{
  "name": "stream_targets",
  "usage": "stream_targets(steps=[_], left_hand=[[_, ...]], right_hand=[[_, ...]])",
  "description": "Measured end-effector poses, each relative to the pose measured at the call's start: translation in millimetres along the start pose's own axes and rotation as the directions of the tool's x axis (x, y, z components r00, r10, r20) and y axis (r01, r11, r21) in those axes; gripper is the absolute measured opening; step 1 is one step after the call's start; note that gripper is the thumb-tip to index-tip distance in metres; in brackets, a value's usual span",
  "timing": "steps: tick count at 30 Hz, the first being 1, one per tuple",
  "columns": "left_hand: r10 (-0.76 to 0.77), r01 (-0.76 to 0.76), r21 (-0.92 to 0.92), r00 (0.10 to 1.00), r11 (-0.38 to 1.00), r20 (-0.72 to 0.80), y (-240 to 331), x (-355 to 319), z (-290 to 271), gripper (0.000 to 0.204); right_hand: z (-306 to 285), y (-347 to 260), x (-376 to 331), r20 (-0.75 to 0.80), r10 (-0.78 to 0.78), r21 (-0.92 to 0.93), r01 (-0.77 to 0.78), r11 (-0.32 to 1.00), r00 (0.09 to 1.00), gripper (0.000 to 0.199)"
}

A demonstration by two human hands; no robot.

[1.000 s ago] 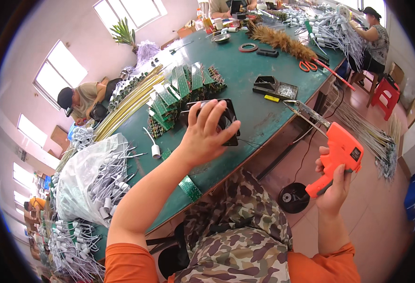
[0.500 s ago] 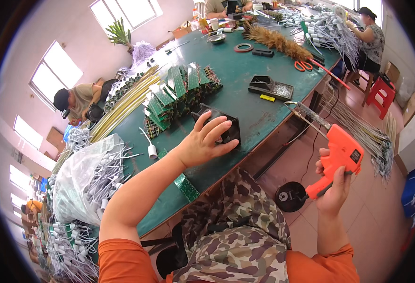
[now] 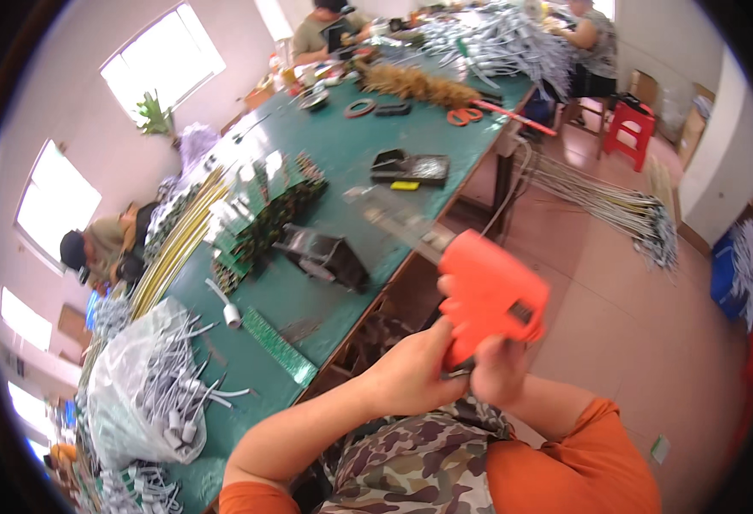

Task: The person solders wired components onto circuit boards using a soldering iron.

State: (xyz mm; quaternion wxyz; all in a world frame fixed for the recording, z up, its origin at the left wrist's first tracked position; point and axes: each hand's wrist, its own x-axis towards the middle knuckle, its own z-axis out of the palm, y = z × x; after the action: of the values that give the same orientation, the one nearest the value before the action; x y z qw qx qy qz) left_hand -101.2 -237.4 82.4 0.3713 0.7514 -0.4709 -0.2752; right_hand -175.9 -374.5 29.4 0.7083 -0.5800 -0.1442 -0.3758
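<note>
An orange soldering gun [image 3: 496, 295] is in my right hand [image 3: 501, 368], which is closed round its handle. Its metal barrel, smeared by motion, points up and left over the table's edge. My left hand [image 3: 424, 364] has come against the lower handle beside my right hand; its fingers are mostly hidden there. A black stand-like holder [image 3: 325, 257] sits on the green table left of the barrel. Closer to me lies a green circuit board strip [image 3: 278, 343], with a white lamp socket [image 3: 232, 315] on a short wire beside it. Stacked green circuit boards [image 3: 265, 210] stand behind the holder.
A clear bag [image 3: 128, 377] of wired sockets lies at the left. Beyond the barrel are a black tray [image 3: 411, 167], a yellow block [image 3: 405, 186] and red scissors [image 3: 464, 116]. Other people sit at the table's far end and left. A red stool [image 3: 629, 133] stands right.
My right hand has brought the soldering gun left and inward. My left hand has left the black holder and dropped to the gun's handle. The view has shifted to the right.
</note>
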Motion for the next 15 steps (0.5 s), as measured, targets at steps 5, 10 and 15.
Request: stream_targets(steps=[5,10,15], left_hand=[[0.152,-0.154,0.003,0.974,0.988,-0.168,12,-10,-12,0.030],[-0.005,-0.227,-0.283,0.772,0.932,-0.635,17,-34,-81,0.019],[0.059,-0.330,-0.142,0.531,0.933,-0.845,12,-99,-133,0.033]], right_hand=[[-64,37,-11,0.270,-0.094,-0.393,0.199,0.898,0.958,0.059],[-233,144,-135,-0.293,0.574,-0.956,-0.244,-0.162,0.765,0.061],[-306,136,-281,-0.532,0.842,-0.845,-0.129,-0.520,0.090,0.045]])
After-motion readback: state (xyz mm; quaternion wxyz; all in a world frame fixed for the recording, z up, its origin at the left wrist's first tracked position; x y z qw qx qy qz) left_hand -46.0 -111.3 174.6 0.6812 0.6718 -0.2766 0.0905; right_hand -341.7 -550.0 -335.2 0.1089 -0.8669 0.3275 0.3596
